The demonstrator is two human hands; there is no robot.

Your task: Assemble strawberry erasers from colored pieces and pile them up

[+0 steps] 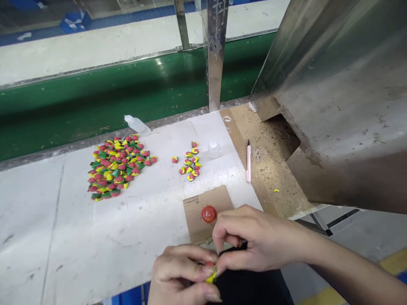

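Observation:
My left hand [181, 275] and my right hand [251, 241] meet low in the view, their fingertips pinching a small yellow-green piece [211, 276], which is mostly hidden by my fingers. Beyond them, a round red piece [209, 214] lies on a cardboard sheet [195, 218]. A heap of small strawberry-shaped pieces [119, 167] in red, yellow and green covers the white tabletop [63, 224]. To its right lies a smaller group of these pieces [190, 163].
A plastic squeeze bottle [136, 125] lies near the table's far edge, beside a small clear round object [213, 149]. A pink craft knife [248, 163] rests on taped cardboard [270, 169]. A green conveyor belt [95, 93], steel post [216, 51] and steel housing [333, 97] border the table.

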